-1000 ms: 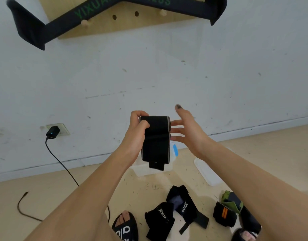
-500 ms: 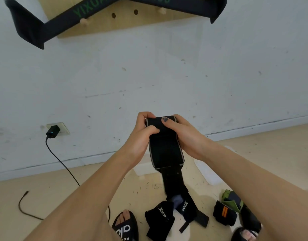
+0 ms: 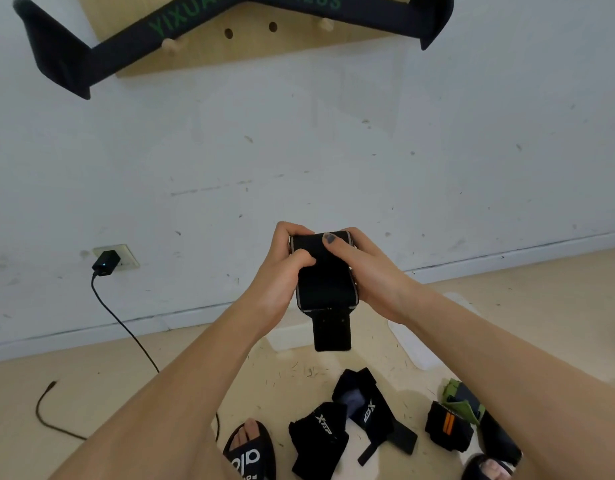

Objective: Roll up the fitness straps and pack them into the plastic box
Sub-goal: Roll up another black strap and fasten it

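both hands are gripping a black woven fitness strap with grey edging [image 3: 325, 282] in mid-air, the left hand [image 3: 282, 271] and right hand [image 3: 365, 271] curling around its rolled top while its tail is hanging down. the forearms are partly hiding the clear plastic box [image 3: 292, 336] on the tan floor [image 3: 91, 375]. loose black straps [image 3: 351, 417] are lying below, near a black slide sandal [image 3: 249, 452].
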### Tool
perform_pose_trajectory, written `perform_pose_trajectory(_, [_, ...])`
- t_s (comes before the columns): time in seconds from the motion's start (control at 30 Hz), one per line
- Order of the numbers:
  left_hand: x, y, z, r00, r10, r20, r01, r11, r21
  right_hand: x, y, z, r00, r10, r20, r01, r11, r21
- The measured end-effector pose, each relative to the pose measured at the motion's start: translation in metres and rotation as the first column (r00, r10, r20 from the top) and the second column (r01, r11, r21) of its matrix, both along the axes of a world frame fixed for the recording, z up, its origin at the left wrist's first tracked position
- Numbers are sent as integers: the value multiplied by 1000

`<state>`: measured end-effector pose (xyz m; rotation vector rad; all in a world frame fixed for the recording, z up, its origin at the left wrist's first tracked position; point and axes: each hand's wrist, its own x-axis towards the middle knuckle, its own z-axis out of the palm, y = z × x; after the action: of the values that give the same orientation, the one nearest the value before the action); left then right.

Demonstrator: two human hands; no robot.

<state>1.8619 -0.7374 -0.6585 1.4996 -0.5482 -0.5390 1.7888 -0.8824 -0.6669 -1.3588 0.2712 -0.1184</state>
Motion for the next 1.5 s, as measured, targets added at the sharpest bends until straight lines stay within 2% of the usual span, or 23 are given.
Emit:
perform_pose_trajectory(0.17, [1, 0, -3, 990, -66, -124, 57, 996, -71, 2, -1, -3, 996, -27, 80, 26, 1000, 8])
perform_pose_trajectory(0.27, [2, 0, -3, 995, -24, -93, 22, 999, -24, 2, -4, -2, 997, 2, 71, -3, 1000, 10])
perform_pose_trajectory(0.37, [4, 0, -3, 1000, 15, -21, -15, 1000, 15, 1, -2, 1, 1000, 31, 0, -31, 1000, 5])
perform_pose_trajectory(0.5, [2, 0, -2, 998, 12, 55, -14, 999, 50, 3, 0, -2, 999, -3, -32, 2, 999, -34])
perform_pose_trajectory(0.67, [3, 0, -2, 998, -6, -68, 8, 1000, 28, 0, 0, -2, 999, -28, 33, 30, 998, -60])
perform_pose_trajectory(0.73, [4, 2, -3, 998, -3, -67, 4, 1000, 19, -1, 0, -2, 999, -6, 54, 9, 999, -49])
perform_pose_trajectory(0.8, [6, 4, -3, 999, 3, -49, -3, 1000, 11, -2, 0, 1, 998, 24, 51, -24, 1000, 2])
perform_pose_trajectory(0.93, [9, 6, -2, 994, 99, 49, -102, 994, 48, -8, 0, 3, 988, 117, -102, -106, 988, 111])
perform_pose_trajectory(1.03, [12, 10, -2, 960, 187, 206, -207, 975, 81, -11, 4, -1, 984, 80, -161, -75, 997, 36])
perform_pose_trajectory(1.2, [13, 10, -9, 909, 163, 383, -244, 954, 172, -10, 9, -4, 992, -12, -124, 8, 1000, -28])
perform_pose_trajectory(1.33, [17, 8, -10, 910, 179, 375, -255, 953, 165, -10, 13, -1, 996, -93, -11, 92, 994, -57])
perform_pose_trajectory(1.5, [19, 8, -11, 935, 185, 302, -243, 955, 169, -11, 15, 6, 998, -62, 22, 64, 993, -102])
